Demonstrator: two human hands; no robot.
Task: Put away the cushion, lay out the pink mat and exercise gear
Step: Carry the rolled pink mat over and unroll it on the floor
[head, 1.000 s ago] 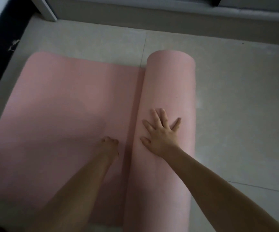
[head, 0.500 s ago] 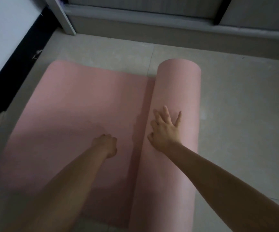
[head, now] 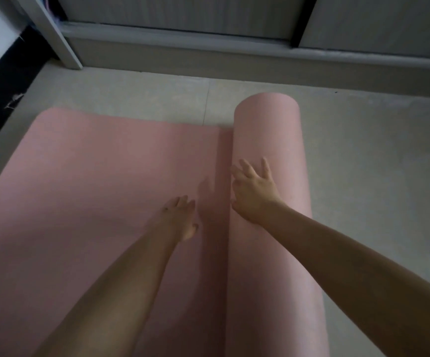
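Note:
The pink mat (head: 92,181) lies half unrolled on the floor, its flat part stretching to the left. The rest is still a thick roll (head: 270,140) running from the bottom edge up to the middle of the view. My right hand (head: 253,191) presses flat against the roll's left side, fingers spread. On the flat part just left of the roll rests my left hand (head: 180,217), fingers loosely curled and holding nothing. No cushion or exercise gear is in view.
A pale tiled floor (head: 376,176) surrounds the mat. A grey wardrobe base with sliding doors (head: 208,47) runs along the far side. A dark skirting strip and white wall (head: 0,81) border the left.
The roll has moved right, so more flat mat shows. My right hand has slid from the top of the roll to its left side. The camera has tilted up towards the wardrobe.

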